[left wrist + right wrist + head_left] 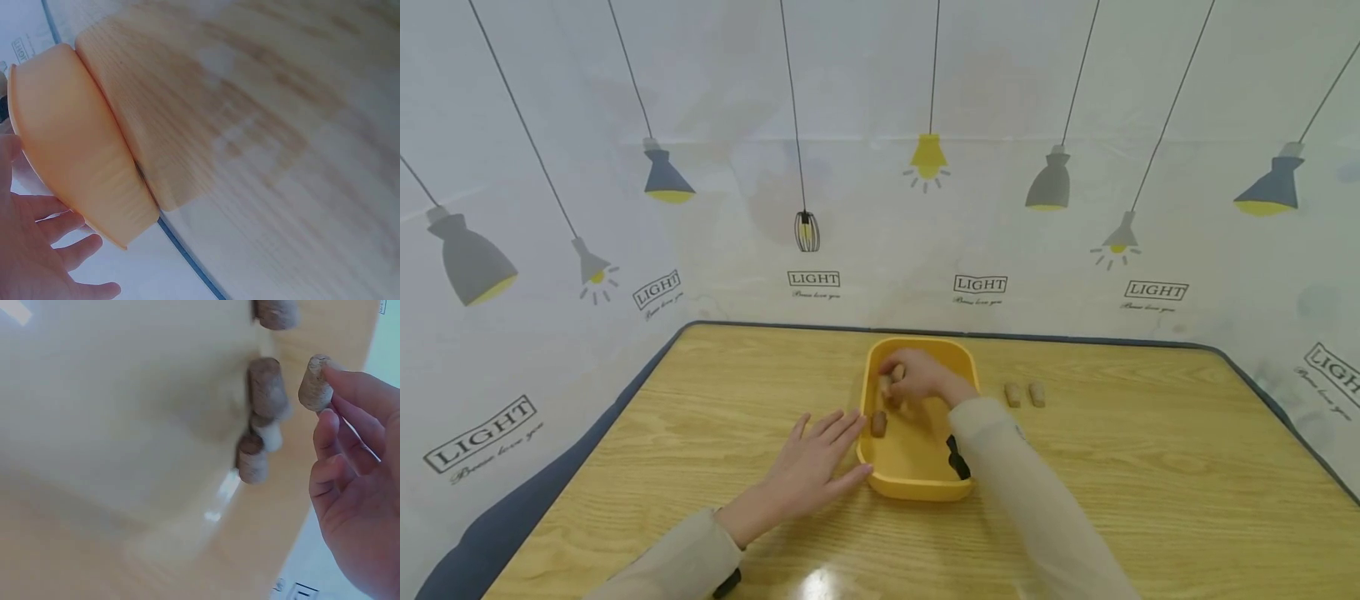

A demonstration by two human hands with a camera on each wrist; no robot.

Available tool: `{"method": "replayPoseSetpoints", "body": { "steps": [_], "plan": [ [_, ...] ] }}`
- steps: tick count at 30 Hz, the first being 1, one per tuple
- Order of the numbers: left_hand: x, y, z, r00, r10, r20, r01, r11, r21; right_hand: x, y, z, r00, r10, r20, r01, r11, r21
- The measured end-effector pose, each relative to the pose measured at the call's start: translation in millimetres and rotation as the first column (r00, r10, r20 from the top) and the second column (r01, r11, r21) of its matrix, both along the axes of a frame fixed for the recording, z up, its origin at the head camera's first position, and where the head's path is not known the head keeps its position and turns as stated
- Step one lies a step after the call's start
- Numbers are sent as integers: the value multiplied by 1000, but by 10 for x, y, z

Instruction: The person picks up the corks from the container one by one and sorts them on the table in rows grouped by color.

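In the head view my right hand [925,377] reaches into a yellow plastic bin [917,490]. Its thumb and fingers pinch a tapered cork stopper [314,385], held up off the bin's floor in the right wrist view. Several more corks lie along the bin's side, among them a darker cork [269,389] and a smaller cork [252,462]. One cork [878,424] shows near the left wall. My left hand [808,467] is spread with straight fingers, its fingertips touching the bin's left rim; the left wrist view shows it beside the bin's outer wall [81,137].
Two corks, a left one [1012,394] and a right one [1037,393], stand on the wooden table [1150,467] right of the bin. A black object [957,460] shows beside the right sleeve. Behind the table hangs a lamp-printed curtain [880,192].
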State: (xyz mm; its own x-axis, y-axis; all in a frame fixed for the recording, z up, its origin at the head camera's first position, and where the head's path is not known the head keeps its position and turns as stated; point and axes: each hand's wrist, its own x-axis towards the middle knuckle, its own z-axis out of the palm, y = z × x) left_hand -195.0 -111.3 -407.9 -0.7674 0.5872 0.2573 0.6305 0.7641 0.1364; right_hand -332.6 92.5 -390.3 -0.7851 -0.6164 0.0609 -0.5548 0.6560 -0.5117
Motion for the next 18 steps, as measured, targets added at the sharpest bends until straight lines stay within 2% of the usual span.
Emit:
{"method": "replayPoseSetpoints", "body": {
  "steps": [7, 13, 18],
  "plan": [
    [3, -1, -4, 1000, 0, -3, 0, 1000, 0, 22, 96, 287, 999, 25, 26, -26, 998, 57],
    [-1, 0, -9, 1000, 2, -5, -2, 1000, -2, 56, 231, 493, 997, 62, -34, -59, 994, 97],
    [2, 2, -8, 1000, 0, -4, 0, 1000, 1, 103, 409, 574, 991, 119, -63, -114, 990, 81]
  ]
}}
